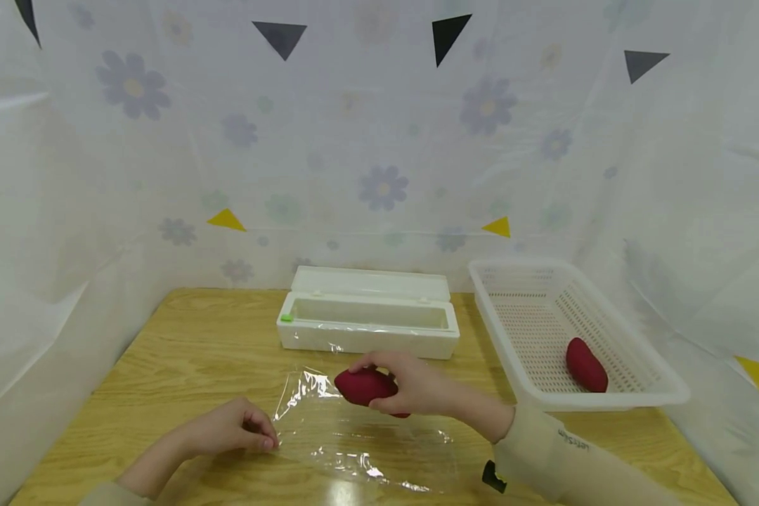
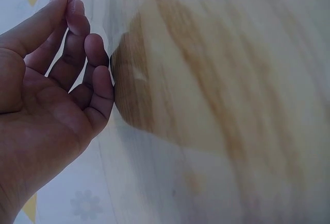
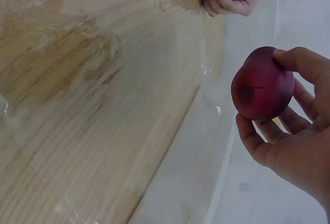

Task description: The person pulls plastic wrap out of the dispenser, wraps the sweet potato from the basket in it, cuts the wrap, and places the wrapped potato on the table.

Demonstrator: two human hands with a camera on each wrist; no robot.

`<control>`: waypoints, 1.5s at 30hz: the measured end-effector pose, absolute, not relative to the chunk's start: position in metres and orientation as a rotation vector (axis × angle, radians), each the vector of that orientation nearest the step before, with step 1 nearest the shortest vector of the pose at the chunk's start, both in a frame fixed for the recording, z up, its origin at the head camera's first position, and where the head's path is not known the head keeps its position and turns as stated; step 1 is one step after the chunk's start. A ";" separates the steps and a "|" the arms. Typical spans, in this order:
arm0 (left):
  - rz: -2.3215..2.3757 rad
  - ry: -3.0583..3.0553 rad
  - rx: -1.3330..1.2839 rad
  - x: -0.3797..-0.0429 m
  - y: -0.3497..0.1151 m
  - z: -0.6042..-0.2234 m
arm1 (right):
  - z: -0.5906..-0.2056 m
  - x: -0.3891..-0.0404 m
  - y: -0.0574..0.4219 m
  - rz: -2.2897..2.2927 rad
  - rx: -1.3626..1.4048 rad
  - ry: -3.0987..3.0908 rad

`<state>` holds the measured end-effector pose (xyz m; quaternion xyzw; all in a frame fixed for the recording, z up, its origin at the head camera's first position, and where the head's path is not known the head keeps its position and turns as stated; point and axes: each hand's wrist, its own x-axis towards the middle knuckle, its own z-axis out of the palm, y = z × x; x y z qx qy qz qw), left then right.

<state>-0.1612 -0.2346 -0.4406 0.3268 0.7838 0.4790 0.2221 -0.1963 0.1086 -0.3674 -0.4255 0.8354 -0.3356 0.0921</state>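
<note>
My right hand [image 1: 411,383] grips a dark red sweet potato [image 1: 362,386], thumb on one side and fingers on the other, above a sheet of clear plastic wrap [image 1: 316,385]. The right wrist view shows the sweet potato [image 3: 260,87] nearly end-on, held by the fingertips. At the left edge of the wrap, my left hand [image 1: 230,429] pinches the film between thumb and forefinger. In the left wrist view the left hand [image 2: 62,64] has its other fingers loosely bent, and a shiny bit of film shows at the fingertips.
Behind the wrap stands a white wrap box [image 1: 367,341] with its lid raised and a green slider [image 1: 287,318] at its left end. A white plastic basket [image 1: 512,351] on the right holds another dark red sweet potato [image 1: 586,365]. Patterned sheeting encloses the wooden table [image 1: 183,351].
</note>
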 end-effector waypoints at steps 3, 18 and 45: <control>1.330 2.159 0.906 -0.161 -0.235 -0.442 | -0.375 -0.194 0.104 -0.971 -1.241 2.459; 1.309 2.194 0.903 -0.161 -0.233 -0.440 | -0.417 -0.198 0.092 -0.842 -1.245 2.408; 1.312 2.184 0.875 -0.161 -0.236 -0.444 | -0.422 -0.205 0.105 -0.960 -1.146 2.268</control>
